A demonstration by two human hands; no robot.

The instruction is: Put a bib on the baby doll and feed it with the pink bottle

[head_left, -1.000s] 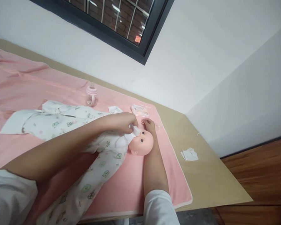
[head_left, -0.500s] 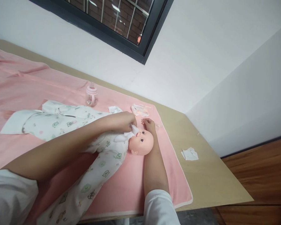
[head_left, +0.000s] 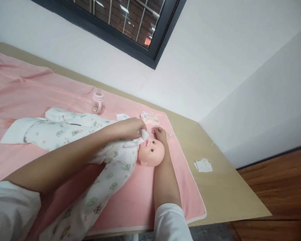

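Observation:
A baby doll (head_left: 152, 154) in white printed clothes (head_left: 110, 174) lies on its back, head to the right. My left hand (head_left: 133, 128) is closed on a white tissue (head_left: 143, 135) just beside the doll's mouth and chin, above its collar. The doll's lips show uncovered. Past the doll's head, my right hand (head_left: 160, 133) rests with fingers stretched out and nothing seen in them. My right forearm lies against the top of the head.
A pink blanket (head_left: 130, 201) covers much of the wooden table (head_left: 230, 194). A pink-lidded baby bottle (head_left: 98, 103) stands behind the doll. A clear packet (head_left: 149, 117) lies beyond my hands, and a crumpled tissue (head_left: 203, 165) is at right. A wall and window (head_left: 150, 57) rise behind.
My left hand has moved slightly up and away from the doll's face with the tissue, so more of the mouth shows. My right hand and the doll stay in place.

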